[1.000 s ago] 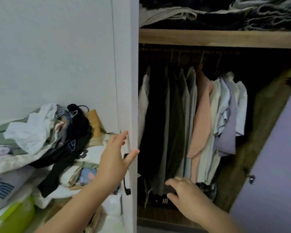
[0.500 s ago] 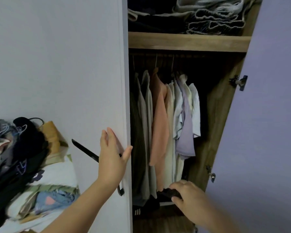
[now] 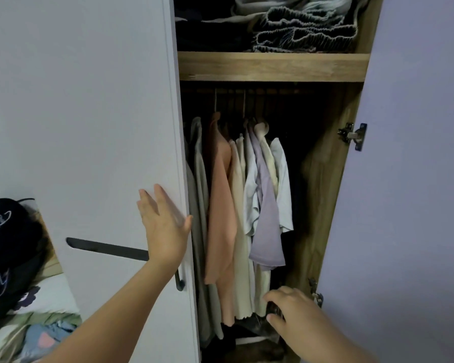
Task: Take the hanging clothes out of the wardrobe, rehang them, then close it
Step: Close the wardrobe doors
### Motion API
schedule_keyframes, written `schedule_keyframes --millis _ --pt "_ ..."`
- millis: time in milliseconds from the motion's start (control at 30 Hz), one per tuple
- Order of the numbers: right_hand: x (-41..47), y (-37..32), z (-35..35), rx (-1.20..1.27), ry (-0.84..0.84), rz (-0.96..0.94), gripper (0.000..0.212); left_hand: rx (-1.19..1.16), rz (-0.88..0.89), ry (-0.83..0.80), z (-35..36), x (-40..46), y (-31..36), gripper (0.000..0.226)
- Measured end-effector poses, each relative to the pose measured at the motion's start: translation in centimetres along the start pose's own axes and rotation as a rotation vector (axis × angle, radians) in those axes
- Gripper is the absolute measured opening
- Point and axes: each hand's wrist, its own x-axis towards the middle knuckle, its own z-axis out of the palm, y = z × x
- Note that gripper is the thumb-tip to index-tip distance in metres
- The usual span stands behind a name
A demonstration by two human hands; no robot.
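The wardrobe stands open at its middle, with a wooden shelf above a rail of hanging clothes. On the rail hang a grey-green garment, a peach shirt, a cream top, a lilac tee and a white tee. My left hand presses flat on the white left door near its edge, above the dark handle. My right hand is low under the hems, its fingers and thumb curled round a dark cloth at the wardrobe's bottom.
The lilac right door stands open, with its hinges showing. Folded knitwear lies on the top shelf. A heap of loose clothes lies on a bed at the left, partly behind the left door.
The left door has swung right under my left hand, narrowing the gap and hiding the dark garments on the rail's left. My right hand has stayed low by the dark cloth.
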Motion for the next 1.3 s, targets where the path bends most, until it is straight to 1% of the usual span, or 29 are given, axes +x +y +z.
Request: schedule_keyframes --millis 167,300,500,600,700,867,933,1033,1133,1233,1300 --pt "0.6 1.7 -0.5 0.013 0.0 0.021 0.037 -0.014 -0.079 0.039 2.8 1.9 1.0 0.086" --pt "0.3 2.8 -0.9 0.022 0.005 0.054 0.037 0.055 -0.091 0.053 4.4 2.9 1.8 0.083" --pt "-0.8 4.1 -1.6 0.034 0.061 0.107 0.032 0.082 -0.152 0.075 6.0 4.9 1.4 0.076" --pt "-1.3 4.2 -1.6 0.049 0.125 0.123 0.03 0.177 -0.129 0.075 6.4 5.8 1.0 0.078" --pt "-2.0 4.0 -1.4 0.047 0.179 0.145 0.033 0.233 -0.117 0.084 6.3 6.5 1.0 0.076" --pt "-3.4 2.7 -1.0 0.136 0.268 0.2 0.036 0.225 -0.08 0.042 5.5 6.1 0.9 0.078" --pt "-4.1 2.1 -0.8 0.187 0.296 0.222 0.036 0.196 -0.046 -0.016 4.8 5.4 1.0 0.071" --pt "-5.5 1.6 -0.6 0.214 0.312 0.287 0.034 0.133 0.081 -0.164 3.9 3.8 1.5 0.046" --pt "-7.6 1.9 -0.6 0.21 0.322 0.385 0.032 0.041 0.244 -0.427 4.1 1.6 2.1 0.033" --pt "-10.7 2.8 -0.6 0.216 0.345 0.509 0.031 -0.045 0.334 -0.632 4.7 -0.7 3.2 0.024" --pt "-13.2 3.6 -0.9 0.205 0.381 0.587 0.029 -0.091 0.381 -0.769 5.3 -2.1 4.3 0.022"
